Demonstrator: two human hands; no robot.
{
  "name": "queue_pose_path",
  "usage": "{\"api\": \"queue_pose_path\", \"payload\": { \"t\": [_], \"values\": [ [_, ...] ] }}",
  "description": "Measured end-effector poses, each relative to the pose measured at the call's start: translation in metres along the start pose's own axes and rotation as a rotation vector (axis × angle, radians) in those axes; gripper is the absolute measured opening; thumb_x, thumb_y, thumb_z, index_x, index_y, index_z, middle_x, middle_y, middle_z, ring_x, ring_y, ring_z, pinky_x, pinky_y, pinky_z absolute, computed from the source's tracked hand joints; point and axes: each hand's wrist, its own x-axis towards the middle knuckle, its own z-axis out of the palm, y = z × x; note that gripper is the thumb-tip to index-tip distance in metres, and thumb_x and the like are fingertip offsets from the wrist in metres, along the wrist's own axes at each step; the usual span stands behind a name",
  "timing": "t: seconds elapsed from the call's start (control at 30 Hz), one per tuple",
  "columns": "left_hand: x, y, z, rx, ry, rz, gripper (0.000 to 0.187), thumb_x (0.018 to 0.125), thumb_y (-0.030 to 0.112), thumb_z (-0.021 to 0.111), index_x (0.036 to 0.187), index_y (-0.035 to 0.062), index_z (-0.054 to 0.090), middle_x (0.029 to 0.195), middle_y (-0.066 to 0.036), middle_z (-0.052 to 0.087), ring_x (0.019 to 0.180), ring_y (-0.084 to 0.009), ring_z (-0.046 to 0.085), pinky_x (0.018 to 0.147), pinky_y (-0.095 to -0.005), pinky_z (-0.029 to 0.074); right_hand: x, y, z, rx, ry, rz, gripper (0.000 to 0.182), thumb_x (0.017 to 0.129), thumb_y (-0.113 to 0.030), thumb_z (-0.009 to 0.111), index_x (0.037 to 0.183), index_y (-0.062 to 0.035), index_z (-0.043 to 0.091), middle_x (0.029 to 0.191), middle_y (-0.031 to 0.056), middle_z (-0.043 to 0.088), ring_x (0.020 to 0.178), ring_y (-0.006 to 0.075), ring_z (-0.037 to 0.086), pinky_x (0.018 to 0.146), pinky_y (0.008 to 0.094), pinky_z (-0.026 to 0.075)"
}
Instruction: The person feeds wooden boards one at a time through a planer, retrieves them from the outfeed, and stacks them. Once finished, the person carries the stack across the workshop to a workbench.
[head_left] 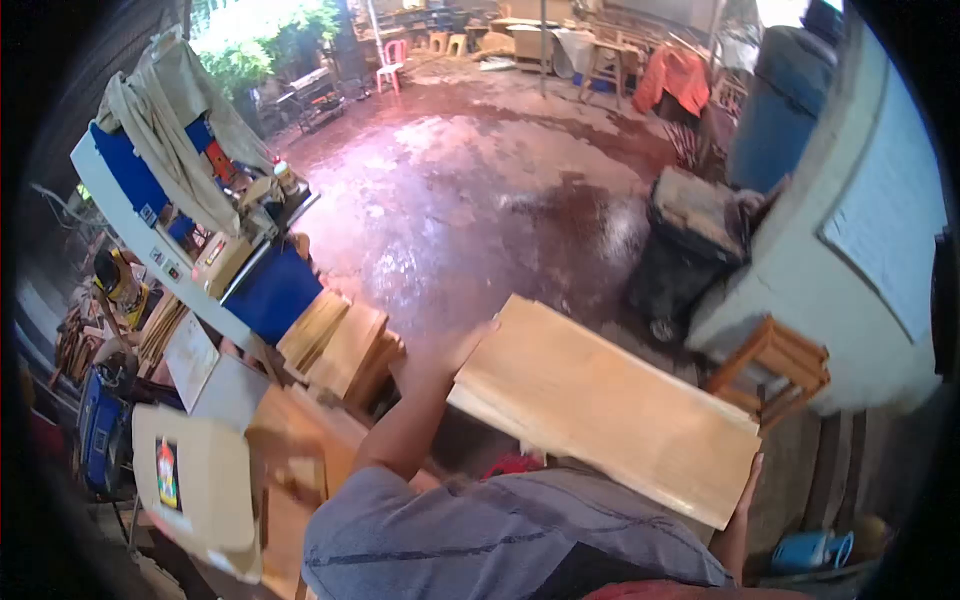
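A stack of light wooden boards (610, 405) lies across the front of my body, held between both hands. My left hand (474, 345) grips the far left end, its fingers mostly hidden by the wood. At the opposite end, my right hand (746, 488) is against the near right edge, with only part of the fingers showing. More wooden boards (340, 345) are piled to the left, close to my left forearm.
Left stands a blue and white machine (180, 250) draped with cloth, near a cardboard box (195, 480). A black wheeled bin (690, 250) and a wooden stool (770, 370) stand right by the wall. Wet-looking concrete floor (450, 220) stretches ahead towards a pink chair (391, 65).
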Motion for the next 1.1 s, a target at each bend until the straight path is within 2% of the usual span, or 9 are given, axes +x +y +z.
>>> {"api": "queue_pose_path", "payload": {
  "t": [0.13,0.2,0.43,0.53,0.6,0.8,0.9,1.0,1.1],
  "values": [
    [0.117,0.049,-0.046,-0.001,0.031,0.032,0.075,0.087,0.061,0.06,0.139,0.0077,0.052,0.13,-0.016,0.058,0.114,-0.0265,0.058,0.098,-0.0411,0.045,0.155,-0.009,0.083,0.074,-0.05,0.083,0.076,0.097,-0.065,0.036,0.147,-0.0079,0.039,0.145,0.0142,0.045,0.128,0.0278,0.048,0.105,0.041,0.042],
    [0.13,0.12,-0.036,-0.169,0.064,-0.158,0.074,0.089,0.061,0.057,0.138,0.006,0.051,0.132,-0.015,0.058,0.113,-0.0252,0.059,0.097,-0.0387,0.046,0.234,-0.014,0.118,0.087,-0.132,0.114,0.075,0.098,-0.065,0.036,0.147,-0.0084,0.039,0.144,0.0134,0.046,0.127,0.0267,0.05,0.104,0.0407,0.043],
    [0.337,0.194,-0.079,-0.331,0.189,-0.089,0.072,0.09,0.061,0.055,0.136,0.0057,0.052,0.127,-0.013,0.06,0.109,-0.0238,0.061,0.093,-0.0374,0.049,0.572,0.001,0.239,0.085,-0.353,0.215,0.072,0.098,-0.063,0.038,0.146,-0.0095,0.04,0.142,0.0126,0.05,0.124,0.0254,0.053,0.103,0.0402,0.045],
    [0.422,0.224,-0.11,-0.32,0.32,-0.011,0.071,0.09,0.061,0.056,0.135,0.0063,0.053,0.123,-0.012,0.061,0.107,-0.0234,0.061,0.091,-0.0379,0.051,0.733,-0.006,0.312,0.107,-0.382,0.296,0.072,0.098,-0.062,0.041,0.145,-0.008,0.042,0.141,0.0124,0.05,0.123,0.0248,0.054,0.101,0.0401,0.046],
    [0.483,0.227,-0.155,-0.412,0.348,0.192,0.069,0.09,0.059,0.056,0.134,0.0063,0.054,0.122,-0.012,0.062,0.107,-0.0237,0.061,0.09,-0.0382,0.051,0.827,-0.018,0.38,0.113,-0.574,0.376,0.065,0.101,-0.058,0.037,0.145,-0.0105,0.043,0.14,0.0084,0.052,0.125,0.0226,0.052,0.104,0.0364,0.043],
    [0.599,0.348,-0.194,-0.515,0.483,0.305,0.063,0.094,0.054,0.051,0.134,0.0046,0.054,0.124,-0.013,0.062,0.109,-0.025,0.061,0.09,-0.0398,0.051,1.087,0.004,0.561,-0.025,-0.619,0.482,0.067,0.099,-0.059,0.042,0.136,-0.0046,0.052,0.128,0.0113,0.06,0.112,0.0222,0.06,0.097,0.0362,0.049],
    [0.738,0.405,-0.253,-0.575,0.494,0.383,0.065,0.094,0.054,0.05,0.135,0.0038,0.052,0.126,-0.014,0.061,0.11,-0.0261,0.061,0.092,-0.04,0.05,1.22,0.031,0.663,0.093,-0.674,0.551,0.067,0.1,-0.057,0.042,0.138,-0.0036,0.049,0.132,0.0123,0.058,0.115,0.0228,0.059,0.098,0.0366,0.048],
    [0.873,0.455,-0.319,-0.585,0.477,0.284,0.067,0.094,0.054,0.05,0.137,0.0031,0.051,0.127,-0.014,0.06,0.112,-0.0254,0.06,0.094,-0.0396,0.05,1.327,0.057,0.71,0.051,-0.684,0.387,0.069,0.1,-0.058,0.041,0.141,-0.0037,0.046,0.135,0.0134,0.056,0.118,0.0236,0.057,0.099,0.0367,0.048],
    [0.987,0.528,-0.348,-0.562,0.419,0.19,0.064,0.095,0.053,0.049,0.137,0.0049,0.051,0.128,-0.012,0.06,0.11,-0.0235,0.061,0.094,-0.0389,0.049,1.415,0.048,0.748,0.033,-0.563,0.418,0.071,0.099,-0.059,0.042,0.143,-0.0039,0.044,0.138,0.0144,0.053,0.121,0.0245,0.056,0.101,0.0361,0.047]
  ]
}}
